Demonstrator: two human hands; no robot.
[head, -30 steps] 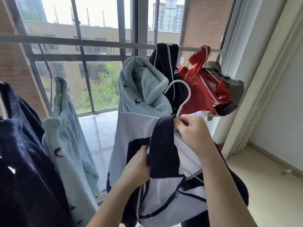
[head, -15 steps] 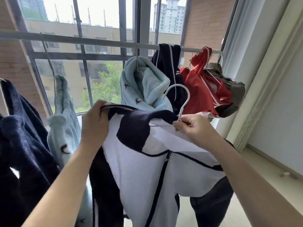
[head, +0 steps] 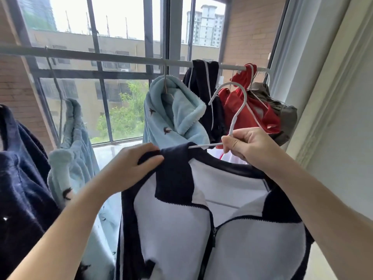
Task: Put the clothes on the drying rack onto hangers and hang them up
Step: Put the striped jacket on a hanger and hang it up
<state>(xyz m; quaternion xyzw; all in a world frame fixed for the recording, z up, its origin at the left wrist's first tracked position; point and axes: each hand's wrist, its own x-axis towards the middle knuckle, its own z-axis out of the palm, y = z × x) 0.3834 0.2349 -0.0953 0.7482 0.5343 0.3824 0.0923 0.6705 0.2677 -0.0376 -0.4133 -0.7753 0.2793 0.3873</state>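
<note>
- A white and navy jacket (head: 201,229) was held up in front of the window, below the rail (head: 101,56), with its zip partly done up
- A white hanger (head: 235,116) was lodged in the jacket's neck; its hook stood free above the collar, short of the rail
- The right hand (head: 248,146) was seen with its grip clamped on the hanger at the base of the hook, fingers curled round the wire
- The left hand (head: 133,164) was seen with its grip closed on the jacket's navy shoulder, just left of the hanger's arm
- A pale blue fleece (head: 171,118) with small dark motifs was hung from the rail directly behind the jacket
- A navy garment (head: 203,85) with white piping was hung just right of the fleece, then a red one (head: 248,110), then an olive one (head: 286,120) nearest the curtain
- A second pale blue piece (head: 74,142) was draped at the left, and a dark navy fleece (head: 20,178) was seen at the left edge
- Whether the hanger's far arm was seated in the right shoulder could not be told, as the forearm covered it
</note>
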